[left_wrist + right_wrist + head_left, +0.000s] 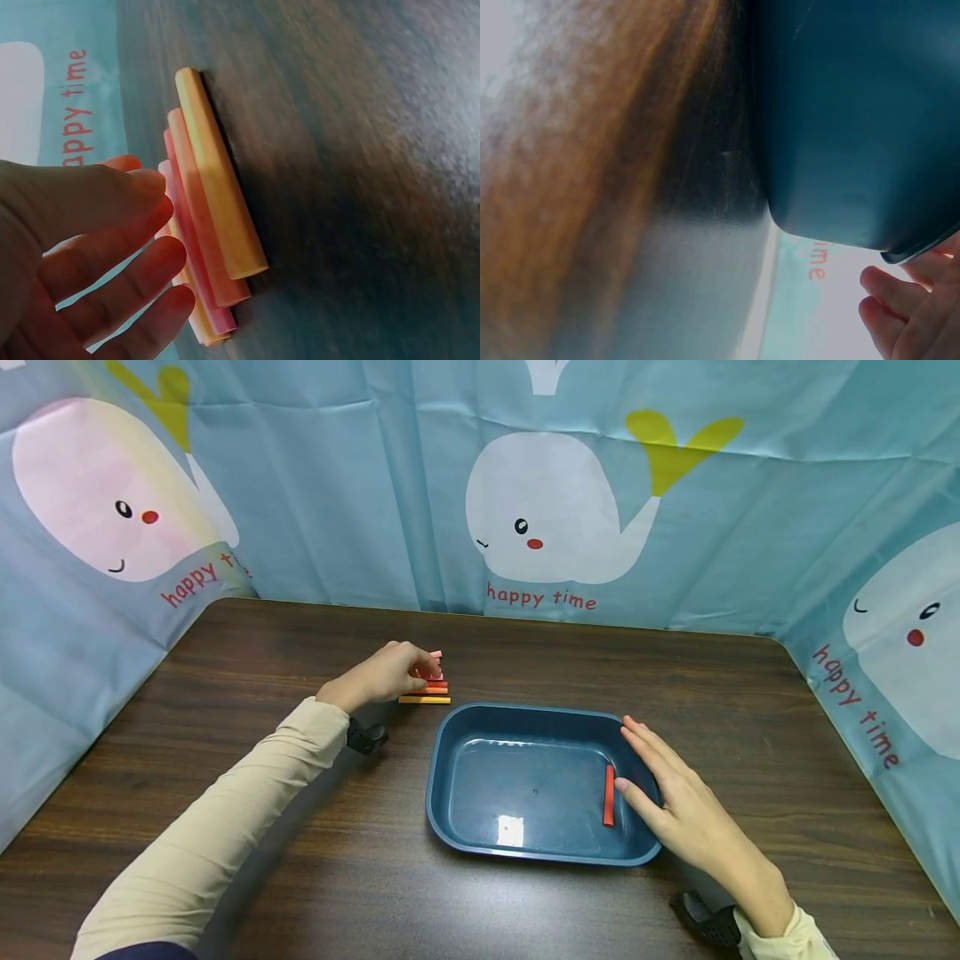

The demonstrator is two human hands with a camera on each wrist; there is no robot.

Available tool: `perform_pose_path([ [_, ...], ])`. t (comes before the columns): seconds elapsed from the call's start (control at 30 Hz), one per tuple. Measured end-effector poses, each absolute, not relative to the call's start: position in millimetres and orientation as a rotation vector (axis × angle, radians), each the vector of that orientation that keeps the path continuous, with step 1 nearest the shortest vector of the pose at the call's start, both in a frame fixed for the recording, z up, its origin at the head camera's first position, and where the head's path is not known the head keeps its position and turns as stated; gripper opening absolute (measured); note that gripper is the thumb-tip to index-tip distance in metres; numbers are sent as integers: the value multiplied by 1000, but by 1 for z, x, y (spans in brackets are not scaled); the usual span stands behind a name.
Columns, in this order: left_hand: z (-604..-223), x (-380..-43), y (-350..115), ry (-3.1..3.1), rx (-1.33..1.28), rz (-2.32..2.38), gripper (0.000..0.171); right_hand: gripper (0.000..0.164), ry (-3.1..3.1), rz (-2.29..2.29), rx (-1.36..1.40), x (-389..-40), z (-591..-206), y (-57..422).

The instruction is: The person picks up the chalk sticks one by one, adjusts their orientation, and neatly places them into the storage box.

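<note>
My left hand point(385, 675) reaches over a row of coloured sticks point(204, 180) lying side by side on the table. Yellow, orange and pinkish-red ones show in the left wrist view, partly behind the bent fingers; nothing is visibly held between thumb and fingertips. A blue plastic tray point(540, 857) stands right of the row, and one red stick point(609, 795) lies inside it near the right end. Beside the tray's right wall, my right hand point(686, 810) has its fingers extended along the rim, thumb over the inside. In the right wrist view, the right fingers point(892, 300) show beside the rim.
The brown wood-grain table point(315, 877) runs back to a light blue curtain point(360, 485) printed with white whales, which also hangs along both sides. Each wrist wears a black band; the left one point(366, 737) hangs above the tabletop.
</note>
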State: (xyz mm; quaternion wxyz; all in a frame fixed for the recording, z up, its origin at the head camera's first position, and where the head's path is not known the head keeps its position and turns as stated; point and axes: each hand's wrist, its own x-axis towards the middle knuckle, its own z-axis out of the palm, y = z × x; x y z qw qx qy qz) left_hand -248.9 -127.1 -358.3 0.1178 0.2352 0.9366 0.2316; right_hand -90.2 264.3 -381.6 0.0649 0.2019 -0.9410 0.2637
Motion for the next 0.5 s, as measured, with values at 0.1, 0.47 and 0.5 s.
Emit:
perform_pose_path([
  [0.1,-359,-249,-127,2747,699,641,23,66,-2836,795,614,-90,-382,264],
  [0.47,-365,-251,-127,2760,711,566,24,67,-2867,783,583,-89,-381,264],
  [0.5,-365,-251,-127,2760,711,567,24,67,-2868,781,583,-89,-381,264],
])
